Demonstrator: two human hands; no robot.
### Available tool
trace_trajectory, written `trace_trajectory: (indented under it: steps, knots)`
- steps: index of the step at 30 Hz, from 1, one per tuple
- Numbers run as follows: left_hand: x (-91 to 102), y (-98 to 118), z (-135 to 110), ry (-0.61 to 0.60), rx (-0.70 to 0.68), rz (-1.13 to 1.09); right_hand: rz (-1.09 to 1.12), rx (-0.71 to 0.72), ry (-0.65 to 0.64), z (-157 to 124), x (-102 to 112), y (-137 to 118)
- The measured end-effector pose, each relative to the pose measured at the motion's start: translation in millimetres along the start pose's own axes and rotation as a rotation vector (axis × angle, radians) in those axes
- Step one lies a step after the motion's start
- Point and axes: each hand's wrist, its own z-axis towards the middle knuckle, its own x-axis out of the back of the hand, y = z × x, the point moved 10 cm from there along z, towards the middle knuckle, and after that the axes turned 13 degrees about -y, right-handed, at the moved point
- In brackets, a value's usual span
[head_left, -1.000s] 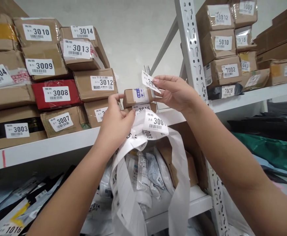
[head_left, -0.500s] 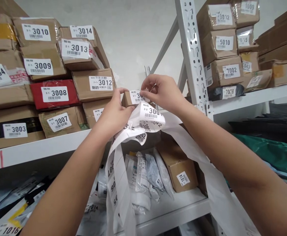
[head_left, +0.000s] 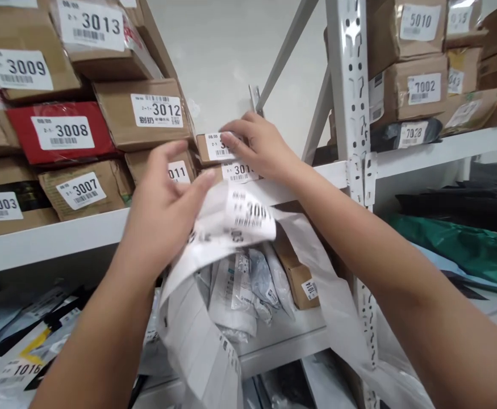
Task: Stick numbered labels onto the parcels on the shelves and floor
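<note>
A long white strip of printed number labels hangs from my left hand. Its index finger and thumb are spread toward the boxes, while the lower fingers, partly hidden, keep hold of the strip. My right hand grips a small cardboard box, fingers over its top and thumb on the front, covering part of its white label. That box rests on another carton labelled 301-something, at the shelf edge. Left of them, a larger carton marked 3012 sits on one ending in 011.
Labelled cartons are stacked along the upper shelf, among them a red parcel. A perforated white post stands at right, with more boxes beyond. Below lie plastic-wrapped parcels and a carton. Green bags lie at right.
My left hand has come off the small box and drawn back left and down with the label strip. My right hand stays on the box, now lower on the stack. The view has shifted.
</note>
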Motion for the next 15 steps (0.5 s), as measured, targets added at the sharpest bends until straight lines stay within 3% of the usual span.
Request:
trace_trajectory:
  steps: [2, 4, 5, 7, 9, 11, 12, 15]
  knots:
    - [-2.6, -10.1, -41.2, 0.006, 0.049, -0.072, 0.09, -0.003, 0.089, -26.1, 19.0, -9.3]
    - [-6.1, -26.7, -82.0, 0.071, 0.095, -0.106, 0.247, -0.034, 0.157, -70.3, 34.8, -24.2]
    - [-9.2, -36.6, -99.8, 0.121, 0.111, -0.123, 0.351, -0.048, 0.098, -93.7, 30.1, -34.8]
    - [-32.0, -51.1, -122.2, 0.091, 0.085, -0.133, 0.499, 0.028, -0.13, -141.5, 0.7, -71.8]
    - [-56.8, -72.5, -136.7, 0.09, 0.144, -0.174, 0.52, 0.033, -0.247, -188.9, -34.6, -98.2]
    - [-77.9, -91.2, -148.6, 0.112, 0.212, -0.231, 0.543, -0.053, -0.219, -228.7, -68.1, -104.4]
    - [-87.8, -96.4, -153.8, 0.102, 0.22, -0.254, 0.611, -0.129, -0.143, -247.0, -80.7, -99.6]
    - [-116.0, -92.4, -170.0, -0.082, 0.097, -0.29, 0.848, -0.355, 0.071, -299.8, -108.2, -79.3]
